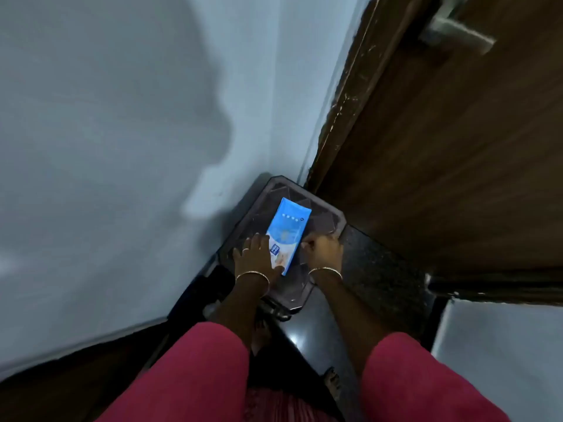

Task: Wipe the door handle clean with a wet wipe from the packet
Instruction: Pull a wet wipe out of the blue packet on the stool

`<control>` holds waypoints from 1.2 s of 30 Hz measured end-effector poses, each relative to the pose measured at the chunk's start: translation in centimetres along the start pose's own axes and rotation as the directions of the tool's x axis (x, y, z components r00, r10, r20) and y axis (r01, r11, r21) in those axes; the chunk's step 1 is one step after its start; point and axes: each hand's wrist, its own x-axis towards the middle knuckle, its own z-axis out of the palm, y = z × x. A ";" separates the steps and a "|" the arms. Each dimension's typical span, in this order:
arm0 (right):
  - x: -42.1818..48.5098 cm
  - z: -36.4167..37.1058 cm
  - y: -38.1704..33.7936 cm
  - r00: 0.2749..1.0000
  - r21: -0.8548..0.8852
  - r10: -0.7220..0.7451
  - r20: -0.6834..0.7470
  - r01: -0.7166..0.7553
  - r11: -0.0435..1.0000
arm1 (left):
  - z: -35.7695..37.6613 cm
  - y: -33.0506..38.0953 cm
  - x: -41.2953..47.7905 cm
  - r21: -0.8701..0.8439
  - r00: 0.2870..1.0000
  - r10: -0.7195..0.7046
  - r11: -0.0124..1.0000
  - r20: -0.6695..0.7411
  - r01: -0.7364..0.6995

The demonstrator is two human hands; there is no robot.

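A blue and white wet wipe packet (288, 231) lies on a small dark stool (323, 222) in the corner below me. My left hand (254, 254) rests flat on the packet's near left edge, thumb across it. My right hand (321, 248) sits at the packet's right edge with the fingers curled together; whether it pinches part of the packet is unclear. The metal door handle (457, 33) sticks out from the brown wooden door (441, 162) at the top right, far above both hands.
A pale blue wall (137, 117) fills the left. The stool stands on a dark glossy floor (323, 330) between wall and door. My bare feet show beneath red sleeves. A pale panel (502, 345) stands at the lower right.
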 end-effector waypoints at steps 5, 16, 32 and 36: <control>3.3 3.4 -1.4 0.997 0.102 0.057 0.057 -0.062 0.993 | 1.8 -0.7 3.9 -0.016 0.994 0.024 1.000 0.104 -0.022; 10.3 10.3 -1.2 0.988 0.103 0.043 0.149 -0.058 0.993 | 7.0 -1.6 9.3 -0.087 0.965 0.064 0.995 0.254 -0.043; 11.2 14.7 0.6 0.960 -0.113 -0.219 0.172 0.240 0.964 | 10.0 -2.3 10.1 -0.117 0.977 0.063 0.992 0.205 -0.040; 10.8 15.1 1.1 0.966 -0.021 -0.229 0.121 0.233 0.972 | 10.4 -2.6 10.0 -0.137 0.979 0.062 0.990 0.193 -0.036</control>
